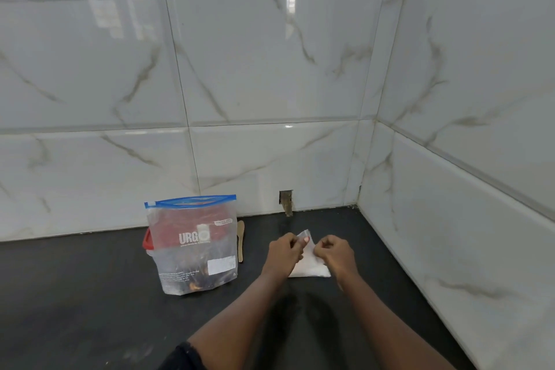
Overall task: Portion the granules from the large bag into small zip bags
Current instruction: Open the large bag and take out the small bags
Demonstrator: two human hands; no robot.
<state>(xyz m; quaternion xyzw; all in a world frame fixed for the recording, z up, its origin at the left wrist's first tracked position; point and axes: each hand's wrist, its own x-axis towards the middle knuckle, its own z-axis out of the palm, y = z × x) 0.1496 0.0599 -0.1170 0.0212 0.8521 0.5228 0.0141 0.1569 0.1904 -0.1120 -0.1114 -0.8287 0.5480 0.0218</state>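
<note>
The left hand (283, 251) and right hand (338, 254) pinched a small zip bag (305, 236) in curled fingers over a pale stack (310, 270) on the dark table (90, 294). To their left stood the large bag (192, 246), blue-zippered and printed "URGO". It hid most of a red-lidded tub (147, 242), and a wooden spoon (240, 240) lay beside it.

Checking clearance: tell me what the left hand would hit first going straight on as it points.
The small zip bag that the left hand pinches; past it, probably the tiled back wall.
</note>
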